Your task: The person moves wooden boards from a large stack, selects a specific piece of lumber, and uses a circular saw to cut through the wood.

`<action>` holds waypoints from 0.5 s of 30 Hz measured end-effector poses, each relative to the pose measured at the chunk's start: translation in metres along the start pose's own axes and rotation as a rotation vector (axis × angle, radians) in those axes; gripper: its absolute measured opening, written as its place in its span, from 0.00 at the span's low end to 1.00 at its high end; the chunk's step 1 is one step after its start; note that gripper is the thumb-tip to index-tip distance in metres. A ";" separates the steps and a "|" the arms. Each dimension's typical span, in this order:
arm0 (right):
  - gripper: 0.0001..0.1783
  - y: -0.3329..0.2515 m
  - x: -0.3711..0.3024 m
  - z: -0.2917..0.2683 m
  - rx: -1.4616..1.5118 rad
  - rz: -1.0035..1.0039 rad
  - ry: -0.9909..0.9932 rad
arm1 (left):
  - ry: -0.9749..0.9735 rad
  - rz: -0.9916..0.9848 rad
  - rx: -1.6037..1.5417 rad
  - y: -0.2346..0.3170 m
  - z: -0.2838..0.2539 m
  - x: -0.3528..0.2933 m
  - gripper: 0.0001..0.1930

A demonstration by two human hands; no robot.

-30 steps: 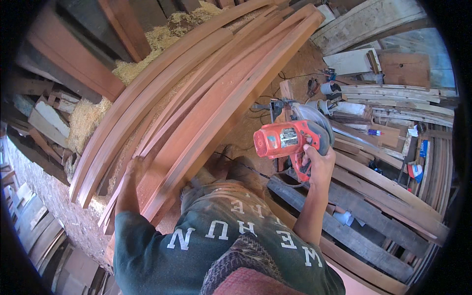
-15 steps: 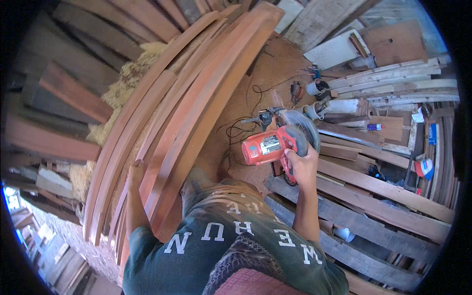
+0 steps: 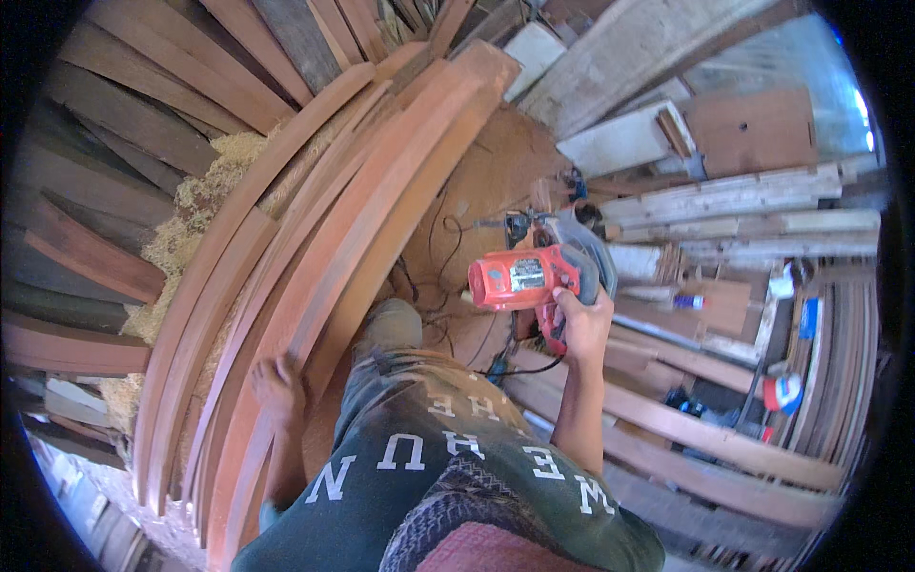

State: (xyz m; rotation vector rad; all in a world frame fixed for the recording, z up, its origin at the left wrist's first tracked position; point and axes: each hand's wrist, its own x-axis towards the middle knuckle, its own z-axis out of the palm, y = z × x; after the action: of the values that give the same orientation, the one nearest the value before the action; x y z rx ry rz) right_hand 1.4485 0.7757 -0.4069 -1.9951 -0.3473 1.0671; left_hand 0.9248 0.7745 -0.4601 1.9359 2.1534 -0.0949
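Observation:
A red circular saw (image 3: 512, 278) with a dark blade guard hangs in front of me, its motor end toward the left. Its rear handle is gripped by my right hand (image 3: 586, 322). My left hand (image 3: 276, 386) lies on the top of a long reddish-brown wooden beam (image 3: 357, 224), fingers loosely spread. That beam is the nearest of several long planks stacked side by side on my left. The saw is held apart from the beam, to its right. A dark power cord (image 3: 534, 370) trails below the saw.
Pale wood shavings (image 3: 205, 205) lie beyond the stack, with more boards (image 3: 124, 105) behind them. Sawdust covers the floor (image 3: 510, 157), where loose cords run. Many boards (image 3: 686, 405) fill the right side, near a red, white and blue container (image 3: 782, 392). White panels (image 3: 610, 136) lean at the back.
My left hand has shifted from a plank farther left onto the nearest beam. The view has turned slightly, and the saw stays in my right hand.

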 end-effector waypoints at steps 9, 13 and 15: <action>0.24 -0.047 0.192 0.018 -0.089 -0.012 -0.073 | -0.038 -0.116 0.167 -0.010 0.013 -0.013 0.20; 0.24 -0.088 0.262 0.027 -0.110 -0.068 -0.127 | -0.135 -0.028 0.294 -0.018 0.009 -0.019 0.21; 0.25 -0.111 0.298 0.026 -0.160 -0.089 -0.164 | -0.102 -0.191 0.316 -0.009 0.002 -0.022 0.21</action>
State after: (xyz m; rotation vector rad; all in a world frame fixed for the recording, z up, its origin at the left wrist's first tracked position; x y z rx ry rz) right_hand 1.6214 1.0283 -0.4955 -2.0151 -0.6201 1.1807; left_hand 0.9181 0.7519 -0.4585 1.8227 2.3632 -0.5872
